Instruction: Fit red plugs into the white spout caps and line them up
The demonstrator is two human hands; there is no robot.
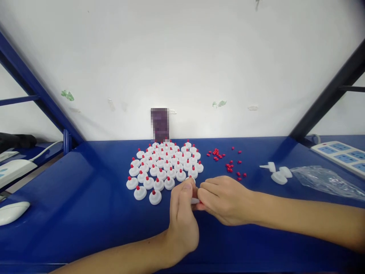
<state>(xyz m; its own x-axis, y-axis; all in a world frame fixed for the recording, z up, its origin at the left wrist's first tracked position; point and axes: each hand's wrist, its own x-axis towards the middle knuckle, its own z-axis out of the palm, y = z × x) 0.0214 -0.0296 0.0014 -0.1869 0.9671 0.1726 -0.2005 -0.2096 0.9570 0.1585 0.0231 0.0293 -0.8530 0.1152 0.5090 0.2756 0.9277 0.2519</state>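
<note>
My left hand [184,219] is closed around a white nozzle cap [195,200], whose pale spout points right between my hands. Its base is hidden by my fingers. My right hand [225,199] pinches at the spout's end, where a bit of red cap [200,204] shows; the fingers cover most of it. Just beyond my hands stand many white nozzle caps [155,197] in a cluster, upright, with small red caps on their tips. Loose red caps [229,167] lie scattered behind my right hand.
On the right lie several white nozzle caps without red tips [279,177], beside a clear plastic bag [325,180]. Power strips [339,152] stand at both sides. A white mouse [13,213] sits at the left edge of the blue table [85,213]. A blurred dark object [160,123] leans against the wall.
</note>
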